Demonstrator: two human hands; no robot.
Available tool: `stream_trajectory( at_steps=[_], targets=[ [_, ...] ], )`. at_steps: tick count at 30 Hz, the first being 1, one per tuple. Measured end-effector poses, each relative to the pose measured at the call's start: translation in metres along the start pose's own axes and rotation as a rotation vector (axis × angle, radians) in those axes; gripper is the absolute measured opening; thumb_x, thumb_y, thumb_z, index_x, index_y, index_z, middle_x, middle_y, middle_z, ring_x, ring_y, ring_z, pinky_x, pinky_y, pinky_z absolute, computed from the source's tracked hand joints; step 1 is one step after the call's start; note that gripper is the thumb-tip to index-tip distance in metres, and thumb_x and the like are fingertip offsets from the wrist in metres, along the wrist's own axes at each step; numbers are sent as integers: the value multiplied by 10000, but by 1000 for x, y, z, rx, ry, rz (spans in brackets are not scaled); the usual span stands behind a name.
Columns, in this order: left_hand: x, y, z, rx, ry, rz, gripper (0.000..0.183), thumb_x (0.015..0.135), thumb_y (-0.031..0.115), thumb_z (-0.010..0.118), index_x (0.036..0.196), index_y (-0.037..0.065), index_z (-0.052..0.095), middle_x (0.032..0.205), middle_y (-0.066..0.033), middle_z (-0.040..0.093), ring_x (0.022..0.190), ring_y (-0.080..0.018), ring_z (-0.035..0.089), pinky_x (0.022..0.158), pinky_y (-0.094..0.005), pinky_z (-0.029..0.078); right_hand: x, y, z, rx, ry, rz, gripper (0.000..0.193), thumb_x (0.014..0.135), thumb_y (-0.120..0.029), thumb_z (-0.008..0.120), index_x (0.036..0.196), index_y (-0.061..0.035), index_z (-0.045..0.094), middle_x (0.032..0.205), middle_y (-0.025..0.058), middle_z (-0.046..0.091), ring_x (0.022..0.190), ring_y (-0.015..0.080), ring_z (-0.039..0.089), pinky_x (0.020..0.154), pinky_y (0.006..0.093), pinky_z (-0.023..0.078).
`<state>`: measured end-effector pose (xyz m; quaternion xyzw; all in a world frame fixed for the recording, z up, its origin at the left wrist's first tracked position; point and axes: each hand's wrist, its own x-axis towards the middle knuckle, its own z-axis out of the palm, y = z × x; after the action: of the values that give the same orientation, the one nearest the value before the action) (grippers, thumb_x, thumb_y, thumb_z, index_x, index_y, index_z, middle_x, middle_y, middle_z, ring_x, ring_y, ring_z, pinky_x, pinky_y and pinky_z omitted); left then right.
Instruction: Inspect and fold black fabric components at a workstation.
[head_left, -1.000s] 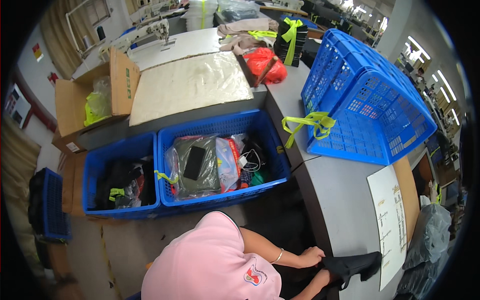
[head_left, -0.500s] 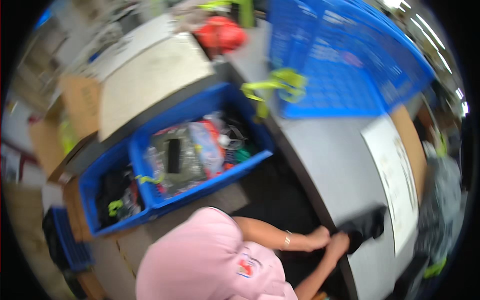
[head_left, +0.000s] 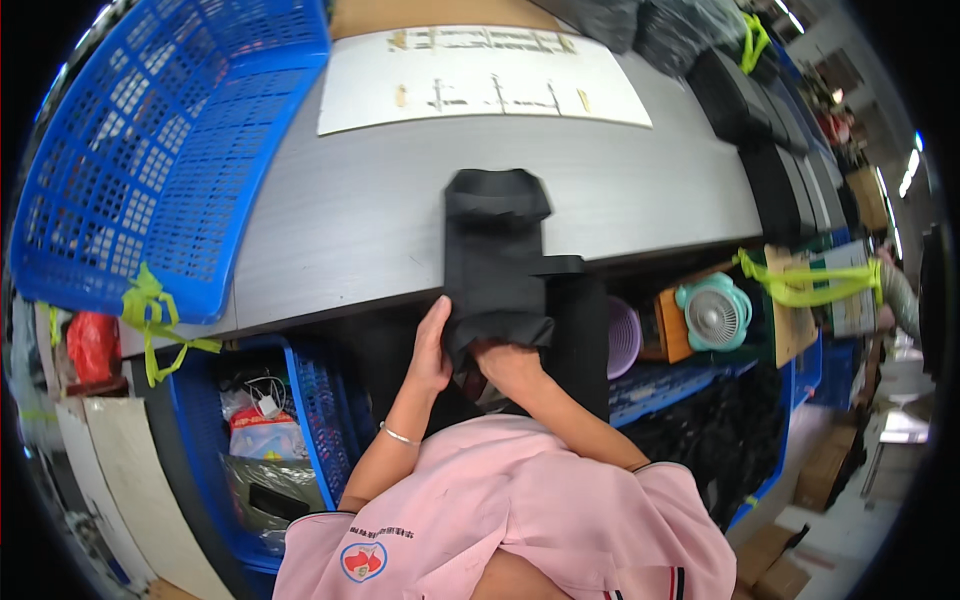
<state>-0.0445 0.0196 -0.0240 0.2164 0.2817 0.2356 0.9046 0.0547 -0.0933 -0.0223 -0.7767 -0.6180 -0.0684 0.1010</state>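
Note:
A black fabric sleeve-like piece (head_left: 494, 255) extends from my lap onto the near edge of the grey table (head_left: 350, 215). Its far end stands up in a raised, open-looking fold, and a short black tab juts from its right side. My right hand (head_left: 512, 372) grips the near end, its fingertips hidden under the folded rim. Along the lower left edge of the piece, my left hand (head_left: 432, 348) rests with straight fingers pointing away from me. Whether the left thumb pinches the fabric is not visible.
A large blue basket (head_left: 215, 170) occupies the table's left. Beyond the sleeve lies a white marked board (head_left: 480, 85). Black box-like items (head_left: 735, 100) stand at the far right. Below are a blue crate (head_left: 325, 400) of bagged goods, a teal fan (head_left: 714, 312) and a purple basket (head_left: 622, 338).
My view has swung right to face the table squarely. The black piece now lies before me, stretched lengthwise away from me, with both hands at its near end.

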Motion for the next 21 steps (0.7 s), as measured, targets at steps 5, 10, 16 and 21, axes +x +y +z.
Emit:
stream_trajectory(
  at_steps=[5, 10, 16, 21],
  targets=[
    [2, 4, 11, 287, 38, -25, 473, 933, 344, 694, 1225, -8, 576, 1166, -85, 647, 1032, -164, 622, 894, -320, 504, -23, -11, -82, 607, -97, 179, 214, 843, -125, 652, 1038, -43, 681, 1031, 139, 672, 952, 302, 662, 863, 403, 524],
    [-9, 6, 20, 442, -36, -44, 493, 972, 282, 650, 1322, -40, 522, 1252, -120, 626, 1100, -206, 628, 950, -342, 497, -40, 32, -125, 338, 553, 615, 429, 852, -157, 719, 1222, 15, 588, 1159, 150, 635, 1061, 346, 618, 877, 407, 500],
    [-10, -27, 44, 230, -395, -383, 560, 1032, 412, 502, 1385, -23, 479, 1357, -137, 562, 1199, -253, 584, 1039, -395, 465, -90, 50, -125, 2186, 291, 1047, 488, 825, -88, 778, 1264, 5, 586, 1165, 74, 666, 1077, 167, 621, 989, 314, 475],
    [-17, -75, 68, 436, -444, -471, 608, 1033, 441, 474, 1442, -8, 433, 1435, -166, 509, 1282, -283, 535, 1034, -395, 462, -166, 58, -134, 1893, 664, 1097, 503, 790, -41, 774, 1253, 17, 587, 1156, 88, 662, 1068, 184, 620, 973, 344, 493]
  ],
)
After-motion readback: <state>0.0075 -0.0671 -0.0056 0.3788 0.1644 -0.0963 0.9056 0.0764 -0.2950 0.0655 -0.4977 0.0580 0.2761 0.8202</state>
